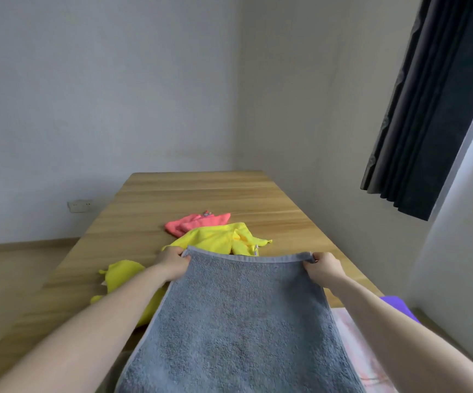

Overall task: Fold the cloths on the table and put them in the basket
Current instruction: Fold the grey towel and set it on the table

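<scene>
A grey terry towel is stretched out in front of me above the near end of the wooden table. My left hand pinches its far left corner and my right hand pinches its far right corner. Beyond the towel lies a crumpled yellow cloth, and behind that a pink cloth. Another yellow cloth lies at the left, partly hidden under my left forearm. No basket is in view.
A purple object and a pale pink patterned surface show at the lower right, mostly hidden by my right arm. White walls close the far and right sides; a dark curtain hangs at the upper right.
</scene>
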{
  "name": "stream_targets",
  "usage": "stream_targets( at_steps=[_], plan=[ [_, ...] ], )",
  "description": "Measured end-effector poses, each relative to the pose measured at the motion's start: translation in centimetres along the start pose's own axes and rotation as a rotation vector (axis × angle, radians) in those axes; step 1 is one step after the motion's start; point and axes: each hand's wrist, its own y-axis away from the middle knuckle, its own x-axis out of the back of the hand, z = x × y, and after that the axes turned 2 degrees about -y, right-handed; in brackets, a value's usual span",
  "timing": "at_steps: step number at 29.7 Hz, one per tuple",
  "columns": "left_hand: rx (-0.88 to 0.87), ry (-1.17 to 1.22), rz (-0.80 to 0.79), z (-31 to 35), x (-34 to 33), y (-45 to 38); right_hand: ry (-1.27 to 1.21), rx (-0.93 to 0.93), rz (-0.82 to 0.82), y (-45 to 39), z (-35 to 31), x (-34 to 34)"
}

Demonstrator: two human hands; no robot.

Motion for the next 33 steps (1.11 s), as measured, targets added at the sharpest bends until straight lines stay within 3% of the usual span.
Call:
stream_targets(
  at_steps=[22, 33],
  plan=[
    [-0.009, -0.120, 0.129, -2.4, -2.9, -3.1, 0.108, -0.015, 0.148, -0.2, 0.9, -3.2],
    [-0.033, -0.042, 0.310, -2.9, -4.1, -2.5, 0.182, -0.051, 0.205, -1.1, 1.2, -3.7]
  ],
)
